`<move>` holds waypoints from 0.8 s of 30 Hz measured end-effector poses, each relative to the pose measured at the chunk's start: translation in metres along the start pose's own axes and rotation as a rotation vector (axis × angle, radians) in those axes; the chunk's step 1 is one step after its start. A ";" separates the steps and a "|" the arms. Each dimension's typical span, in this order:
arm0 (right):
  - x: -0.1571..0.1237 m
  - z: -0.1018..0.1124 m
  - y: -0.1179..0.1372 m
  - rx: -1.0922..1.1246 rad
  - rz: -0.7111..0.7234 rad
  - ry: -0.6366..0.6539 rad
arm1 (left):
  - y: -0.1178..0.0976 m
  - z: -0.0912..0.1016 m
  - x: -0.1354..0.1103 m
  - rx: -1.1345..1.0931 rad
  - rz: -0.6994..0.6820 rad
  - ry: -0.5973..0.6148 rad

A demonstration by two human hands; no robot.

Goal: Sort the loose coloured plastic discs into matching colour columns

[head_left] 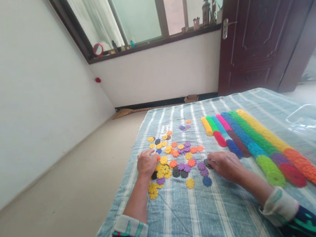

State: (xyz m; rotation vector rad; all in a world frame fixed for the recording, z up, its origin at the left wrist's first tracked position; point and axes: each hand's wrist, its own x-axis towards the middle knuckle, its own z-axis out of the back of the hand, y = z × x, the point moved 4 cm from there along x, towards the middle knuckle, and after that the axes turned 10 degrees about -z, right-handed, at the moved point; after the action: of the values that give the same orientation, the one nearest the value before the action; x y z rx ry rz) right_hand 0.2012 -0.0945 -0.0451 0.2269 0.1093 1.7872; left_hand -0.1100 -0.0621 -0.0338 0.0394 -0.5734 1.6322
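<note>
Several small flower-shaped plastic discs (177, 158), yellow, orange, purple, black and blue, lie scattered on a striped blue-green cloth (194, 214). My left hand (147, 163) rests on the left side of the scatter, fingers curled among yellow discs. My right hand (225, 164) lies palm down at the right side, its fingertips pinched at a dark disc (207, 162). To the right, long rows of stacked discs (254, 144) lie side by side, in yellow, green, blue, pink, red, purple and orange.
A clear plastic container (315, 119) sits at the cloth's right edge. The bare floor (68, 192) drops away on the left. A dark wooden door (259, 23) and a window sill with bottles (205, 11) stand behind.
</note>
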 end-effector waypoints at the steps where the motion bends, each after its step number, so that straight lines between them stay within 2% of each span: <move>1: 0.000 0.000 0.000 0.000 -0.002 -0.001 | -0.006 -0.001 0.001 0.046 -0.019 0.017; 4: 0.000 -0.001 0.000 0.003 -0.006 0.003 | -0.017 -0.006 0.003 0.158 -0.018 0.078; 7: 0.000 -0.003 0.000 0.006 0.000 0.011 | -0.019 -0.008 0.003 0.195 0.004 0.090; 10: 0.000 -0.004 -0.001 0.014 0.009 0.000 | -0.015 -0.009 0.004 0.176 -0.029 0.035; 15: 0.002 -0.002 0.002 0.050 0.007 -0.019 | -0.014 -0.005 0.005 0.074 -0.230 -0.165; 17: 0.002 0.001 0.004 0.088 0.008 -0.029 | -0.026 -0.002 0.003 -0.019 -0.338 -0.263; 19: 0.001 0.004 0.008 0.157 0.021 -0.055 | -0.045 -0.002 -0.003 -0.152 -0.445 -0.287; 21: 0.001 0.007 0.013 0.246 0.052 -0.087 | -0.070 -0.005 -0.013 -0.297 -0.523 -0.229; 24: 0.001 0.011 0.019 0.337 0.086 -0.112 | -0.107 -0.010 -0.030 -0.487 -0.573 -0.078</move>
State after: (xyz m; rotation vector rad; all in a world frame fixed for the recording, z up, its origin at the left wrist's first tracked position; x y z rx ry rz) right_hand 0.1854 -0.0987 -0.0303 0.5796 0.3260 1.8304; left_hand -0.0019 -0.0826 -0.0172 -0.0858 -0.9122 0.9130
